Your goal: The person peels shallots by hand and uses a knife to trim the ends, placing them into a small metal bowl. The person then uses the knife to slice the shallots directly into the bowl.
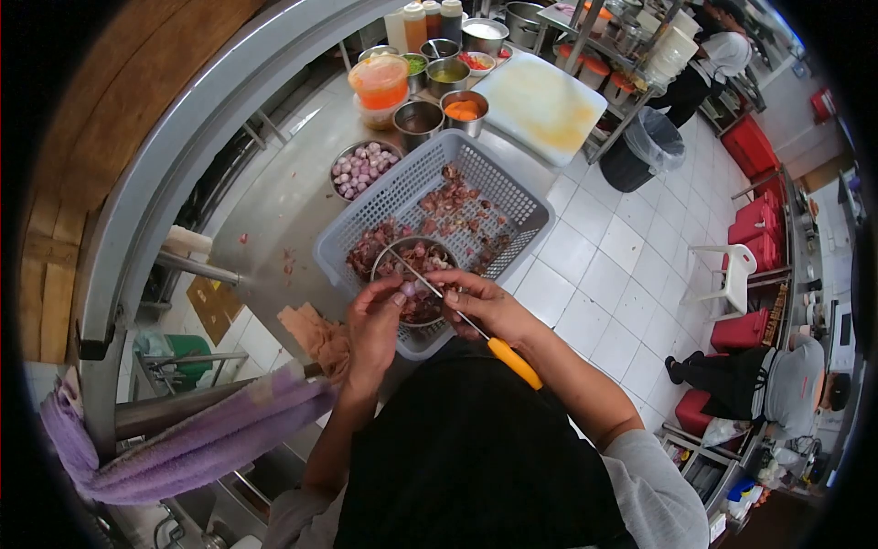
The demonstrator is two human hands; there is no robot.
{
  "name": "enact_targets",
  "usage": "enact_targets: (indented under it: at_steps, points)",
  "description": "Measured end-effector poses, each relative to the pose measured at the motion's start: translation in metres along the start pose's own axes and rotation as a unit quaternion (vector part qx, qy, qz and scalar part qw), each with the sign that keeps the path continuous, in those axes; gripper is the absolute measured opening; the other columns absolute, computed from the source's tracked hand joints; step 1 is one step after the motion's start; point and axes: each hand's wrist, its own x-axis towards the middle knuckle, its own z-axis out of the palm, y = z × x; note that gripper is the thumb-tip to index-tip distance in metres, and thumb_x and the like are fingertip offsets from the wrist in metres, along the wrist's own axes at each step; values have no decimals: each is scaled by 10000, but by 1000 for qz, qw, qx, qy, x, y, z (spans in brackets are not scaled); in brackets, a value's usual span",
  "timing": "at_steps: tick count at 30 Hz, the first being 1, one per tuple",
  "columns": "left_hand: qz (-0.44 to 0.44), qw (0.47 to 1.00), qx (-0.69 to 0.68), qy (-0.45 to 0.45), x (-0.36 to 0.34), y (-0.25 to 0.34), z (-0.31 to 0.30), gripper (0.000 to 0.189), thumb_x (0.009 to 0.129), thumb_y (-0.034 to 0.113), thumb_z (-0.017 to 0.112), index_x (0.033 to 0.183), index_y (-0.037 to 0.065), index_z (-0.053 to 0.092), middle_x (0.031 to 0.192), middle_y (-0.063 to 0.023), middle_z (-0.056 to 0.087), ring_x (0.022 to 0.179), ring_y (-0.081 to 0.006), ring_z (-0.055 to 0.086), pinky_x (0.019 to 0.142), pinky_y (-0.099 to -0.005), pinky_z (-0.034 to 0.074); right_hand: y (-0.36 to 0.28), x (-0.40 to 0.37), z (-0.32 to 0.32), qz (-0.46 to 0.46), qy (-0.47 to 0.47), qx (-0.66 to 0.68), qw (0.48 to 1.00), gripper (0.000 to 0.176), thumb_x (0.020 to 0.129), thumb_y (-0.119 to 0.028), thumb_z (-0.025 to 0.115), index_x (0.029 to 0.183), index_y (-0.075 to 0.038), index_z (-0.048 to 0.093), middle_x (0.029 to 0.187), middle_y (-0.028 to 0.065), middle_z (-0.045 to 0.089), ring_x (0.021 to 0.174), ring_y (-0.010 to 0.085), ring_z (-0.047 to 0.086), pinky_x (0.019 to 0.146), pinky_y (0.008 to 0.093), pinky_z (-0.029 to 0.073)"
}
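Note:
My left hand (pixel 373 322) pinches a small pale-purple shallot (pixel 409 288) between thumb and fingers. In my right hand (pixel 492 309) is a knife (pixel 515 363) with a yellow-orange handle; its thin blade points up and left, passing beside the shallot. Both hands are above a metal bowl (pixel 450 249) of shallots and reddish skins, partly hidden by my fingers. This bowl sits inside a grey perforated plastic basket (pixel 533 212), where loose shallot skins (pixel 455 196) lie scattered. Left of the basket stands another metal bowl with peeled-looking shallots (pixel 366 170).
Behind the basket are metal containers (pixel 418 122), an orange-filled tub (pixel 379 82), sauce bottles (pixel 415 27) and a white cutting board (pixel 541 105). A crumpled cloth (pixel 316 339) lies at the table's near left. A bin (pixel 642 149) and two people (pixel 727 50) (pixel 791 389) are to the right.

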Motion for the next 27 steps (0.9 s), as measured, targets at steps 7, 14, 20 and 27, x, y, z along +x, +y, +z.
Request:
enact_targets:
  at_steps: [7,14,20,27]
  points:
    - [-41,994,-99,27,6,-1,-13,221,943,33,580,1160,-2,590,1114,-129,662,977,-208,637,861,-340,500,5,3,-13,14,29,-33,999,470,969,-289,635,1397,-141,508,808,-16,535,637,80,504,545,216,391]
    - [12,990,136,29,9,0,-23,213,931,14,620,1142,-15,604,1027,-78,669,894,-122,628,770,-255,503,18,11,-23,42,46,-74,995,536,977,-296,621,1451,-123,440,792,-6,519,619,81,492,538,227,391]
    - [-19,980,198,29,26,5,-28,160,978,75,578,1108,-10,617,886,-59,677,752,-95,617,648,-244,498,15,12,-30,46,66,-46,996,490,989,-268,600,1433,-120,459,791,-4,512,604,84,475,525,226,377]
    - [67,921,382,-18,45,7,-16,161,980,99,583,1089,0,647,822,-29,655,674,-77,559,601,-226,457,8,-6,-41,26,98,-7,995,433,993,-263,589,1390,-117,498,788,-3,505,605,83,458,514,218,353]
